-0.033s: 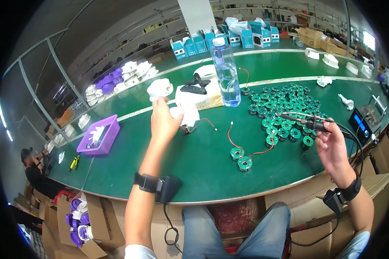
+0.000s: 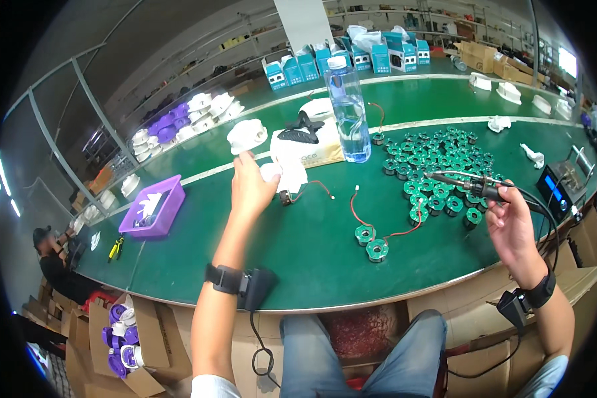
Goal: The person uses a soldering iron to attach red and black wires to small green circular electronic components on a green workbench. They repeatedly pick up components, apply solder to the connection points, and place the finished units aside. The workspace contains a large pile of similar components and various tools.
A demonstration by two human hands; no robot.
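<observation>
Right hand (image 2: 509, 224) part-curled around soldering iron (image 2: 482, 190)

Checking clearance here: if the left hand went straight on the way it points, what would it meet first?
The left hand would likely meet the white molded part just ahead of it; depth is unclear, and the two may already touch.

You have open room on the table (image 2: 285, 249) along its near edge, between the purple tray (image 2: 170, 211) toward the left end and the two wired coils (image 2: 377, 251) right of centre. Toward the far edge, a white cover (image 2: 247, 136), the pale box (image 2: 325, 151) and the upright bottle (image 2: 351, 119) block you. The coil cluster (image 2: 438, 189) crowds the right side, where the soldering iron's black cable (image 2: 549, 219) also obstructs you.
</observation>
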